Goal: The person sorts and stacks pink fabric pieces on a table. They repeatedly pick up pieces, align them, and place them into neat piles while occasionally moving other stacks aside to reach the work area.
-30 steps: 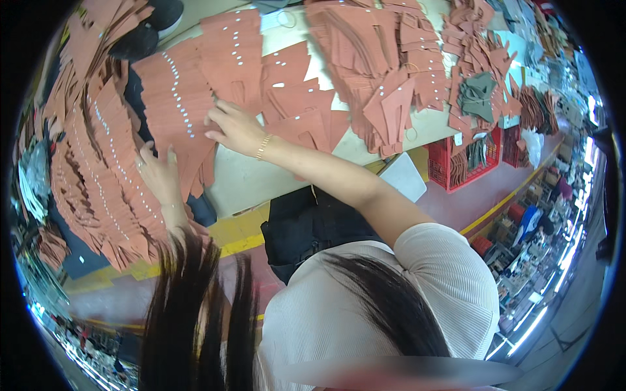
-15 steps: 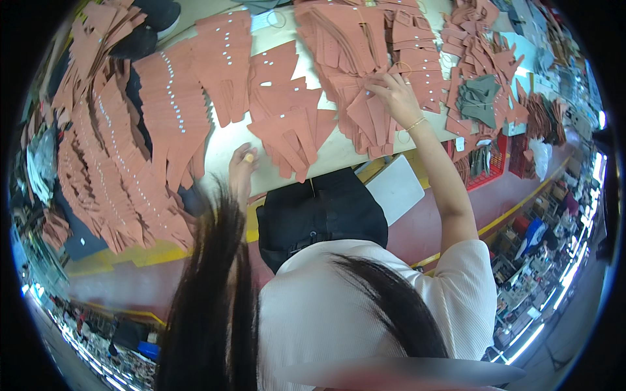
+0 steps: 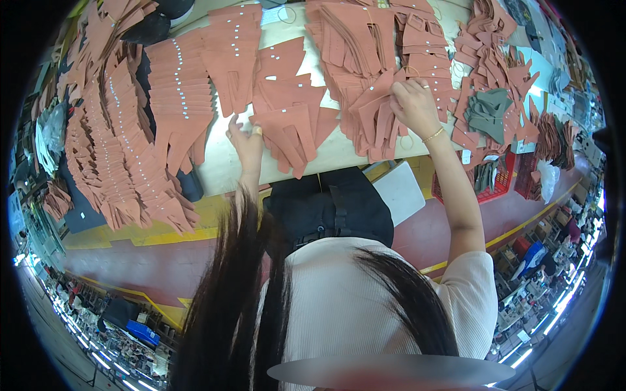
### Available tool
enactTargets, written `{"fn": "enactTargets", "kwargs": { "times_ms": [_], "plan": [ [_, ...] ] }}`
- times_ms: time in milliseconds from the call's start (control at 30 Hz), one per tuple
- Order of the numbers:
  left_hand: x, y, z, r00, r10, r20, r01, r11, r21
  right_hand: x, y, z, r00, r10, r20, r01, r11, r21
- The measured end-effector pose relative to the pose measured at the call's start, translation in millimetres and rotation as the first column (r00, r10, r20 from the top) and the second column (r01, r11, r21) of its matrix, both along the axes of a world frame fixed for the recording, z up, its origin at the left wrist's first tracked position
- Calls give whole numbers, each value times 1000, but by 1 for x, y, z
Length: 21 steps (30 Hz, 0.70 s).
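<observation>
On a pale counter [image 3: 212,182], fanned salmon pieces [image 3: 124,140] along the left edge; near the front edge, right of centre, a pile [image 3: 365,120], one piece [image 3: 376,92] pinched in the right hand [image 3: 414,104]; beside a smaller mid-front stack [image 3: 283,129], a half-open, seemingly empty left hand [image 3: 248,144].

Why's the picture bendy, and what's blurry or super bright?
Head view: the fisheye lens bends things near the edges; a light strip glares at lower right; the grey-red smear at bottom is too blurred to name; the right hand looks fairly clear.
</observation>
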<state>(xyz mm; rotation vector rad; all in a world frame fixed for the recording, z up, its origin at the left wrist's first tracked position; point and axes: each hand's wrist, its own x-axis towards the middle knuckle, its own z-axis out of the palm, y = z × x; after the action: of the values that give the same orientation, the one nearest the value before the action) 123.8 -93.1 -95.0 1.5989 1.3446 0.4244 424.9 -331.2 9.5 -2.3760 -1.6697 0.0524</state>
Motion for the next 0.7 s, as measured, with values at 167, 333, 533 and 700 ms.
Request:
{"fn": "enactTargets", "kwargs": {
  "times_ms": [167, 333, 533, 700],
  "plan": [
    [59, 7, 3, 978, -203, -47, 207, 975, 76, 4, -3, 23, 995, -102, 0, 102, 994, -45],
    [91, 18, 4, 965, -132, -227, 139, 990, 15, 21, -10, 64, 983, -184, -20, 171, 861, 479],
    [83, 26, 8, 862, -450, -235, 425, 893, -151, 15, -3, 124, 992, -99, 81, 53, 892, 448],
    [68, 30, 12, 919, -248, 307, 362, 841, -403, -31, 17, 128, 960, 95, -264, -33, 973, 230]
  ]
}}
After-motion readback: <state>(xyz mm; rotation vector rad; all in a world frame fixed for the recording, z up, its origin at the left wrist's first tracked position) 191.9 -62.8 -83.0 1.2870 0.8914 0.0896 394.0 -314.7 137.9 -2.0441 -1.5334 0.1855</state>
